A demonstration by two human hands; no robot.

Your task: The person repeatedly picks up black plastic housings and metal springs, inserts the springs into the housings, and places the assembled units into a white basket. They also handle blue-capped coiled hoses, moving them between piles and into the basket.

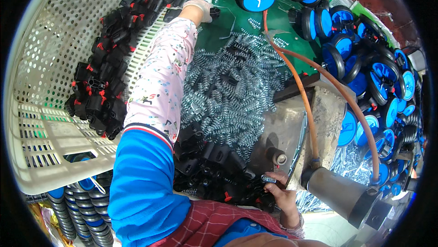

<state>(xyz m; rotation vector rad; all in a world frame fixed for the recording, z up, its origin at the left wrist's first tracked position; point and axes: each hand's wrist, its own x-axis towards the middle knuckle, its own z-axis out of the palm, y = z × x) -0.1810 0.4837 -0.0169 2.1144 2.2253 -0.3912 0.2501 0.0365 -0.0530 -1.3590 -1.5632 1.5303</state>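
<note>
My left hand (200, 9), in a pale glove, reaches far forward to the corner of the white basket (43, 178). Its fingers are closed on a black plastic part (214, 13), mostly covered by the hand. Low on the right, my right hand (282, 197) pinches a small coil spring (268, 179) between thumb and fingers. That spring is just below a round metal post (278, 156) on the worn metal machine plate. Between my hands lies a big heap of loose coil springs (228, 96). Black plastic housings (214, 155), some with red tabs, lie near my body.
The basket holds many black housings with red pieces (102, 69). Black wheels with blue hubs (383, 78) pile up on the right, near loose metal pins (349, 169). An orange hose (296, 82) runs to a metal cylinder (337, 192). More wheels (82, 210) stack under the basket.
</note>
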